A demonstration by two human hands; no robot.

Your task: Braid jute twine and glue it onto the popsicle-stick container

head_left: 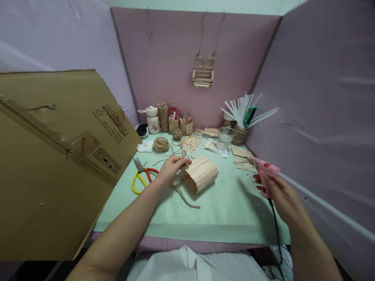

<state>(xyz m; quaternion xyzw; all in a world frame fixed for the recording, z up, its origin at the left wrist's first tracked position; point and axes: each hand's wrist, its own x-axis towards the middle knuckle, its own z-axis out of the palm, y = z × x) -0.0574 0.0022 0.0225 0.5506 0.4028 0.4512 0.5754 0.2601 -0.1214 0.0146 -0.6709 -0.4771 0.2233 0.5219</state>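
A hollow cylinder of pale wooden sticks [202, 173] lies on its side on the green tabletop, its open end facing left and down. My left hand [173, 167] pinches twine at the cylinder's upper left edge. A loose piece of twine [186, 199] trails on the table below it. On the right, my right hand [277, 189] is wrapped round a pink glue gun [265, 171], held above the table with its nozzle pointing left. A long white glue stick [322, 205] extends from the gun's back. Scissors [142, 173] with red and yellow handles lie left of the cylinder.
A twine ball [161, 144] and loose sticks [190, 143] lie behind the cylinder. More sticks [241, 153] are near the nozzle. Glue sticks fill a pot [240, 134] at the back right. A large cardboard sheet [58, 164] stands left. The gun's black cord [275, 222] hangs over the front edge.
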